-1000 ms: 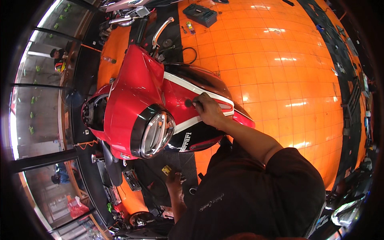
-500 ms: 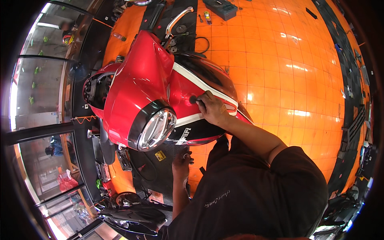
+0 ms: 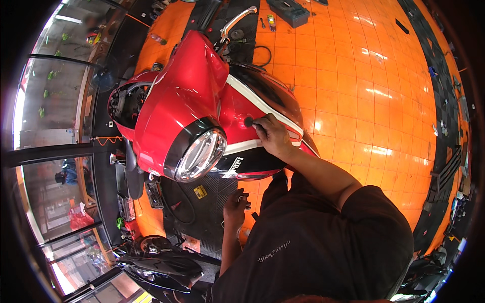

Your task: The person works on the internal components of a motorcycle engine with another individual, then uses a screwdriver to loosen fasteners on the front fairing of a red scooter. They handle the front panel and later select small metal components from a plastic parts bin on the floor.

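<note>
A red scooter (image 3: pixel 194 70) with white stripes and black panels stands in front of me, its round headlight (image 3: pixel 202 154) toward the lower left. My right hand (image 3: pixel 275 136) is at the red front panel, its fingers bent and pressed together. Against their tips shows a small dark round piece (image 3: pixel 248 121) on the panel. Whether the fingers grip that piece or something hidden under them is unclear. Below the scooter, my left hand (image 3: pixel 235 206) hangs in the air by my body, its fingers loosely bent and somewhat apart, with nothing visible in them.
Beyond the scooter, a dark toolbox (image 3: pixel 289 12) and a small bottle (image 3: pixel 272 23) stand on orange floor tiles (image 3: pixel 364 96). A black motorcycle (image 3: pixel 161 270) is at the lower left. A yellow item (image 3: pixel 200 192) lies on the black mat (image 3: pixel 207 217). Glass panels line the left side.
The view has shifted slightly. My right hand stays by the dark round piece on the red panel. My left hand's fingers have loosened and spread a little.
</note>
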{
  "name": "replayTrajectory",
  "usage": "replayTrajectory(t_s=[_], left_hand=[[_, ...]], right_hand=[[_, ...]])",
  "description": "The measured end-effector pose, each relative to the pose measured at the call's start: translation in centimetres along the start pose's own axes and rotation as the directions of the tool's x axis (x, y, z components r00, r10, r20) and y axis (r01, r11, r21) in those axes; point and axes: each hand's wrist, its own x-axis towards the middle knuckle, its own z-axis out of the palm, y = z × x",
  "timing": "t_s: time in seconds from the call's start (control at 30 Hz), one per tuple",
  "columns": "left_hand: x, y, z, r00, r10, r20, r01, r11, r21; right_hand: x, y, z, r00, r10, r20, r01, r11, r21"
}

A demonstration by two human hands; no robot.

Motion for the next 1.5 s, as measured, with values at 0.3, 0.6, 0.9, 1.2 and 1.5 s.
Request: replayTrajectory(t_s=[0.3,0.6,0.9,1.2,1.5], left_hand=[[0.0,-0.5,-0.7,0.998,0.026,-0.051,-0.026,1.0,0.005],[-0.7,1.1,-0.1,0.999,-0.041,-0.033,0.036,0.991,-0.131],[0.3,3.6,1.4,0.996,0.045,0.077,-0.035,0.99,-0.134],[3.1,9.0,3.0,0.978,0.15,0.148,-0.145,0.988,-0.046],[4.3,12.7,5.0,0.906,0.306,0.291,-0.399,0.846,0.354]], right_hand=[[0.0,-0.1,0.1,1.0,0.004,-0.009,-0.004,1.0,-0.003],[-0.2,-0.3,-0.2,0.999,0.048,0.01,-0.048,0.999,0.012],[-0.2,-0.6,-0.6,0.995,0.092,0.03,-0.093,0.995,0.024],[-3.3,-6.5,-5.6,0.811,-0.468,0.351,0.443,0.883,0.152],[-3.6,-6.3,-6.3,0.81,-0.384,0.444,0.384,0.919,0.095]])
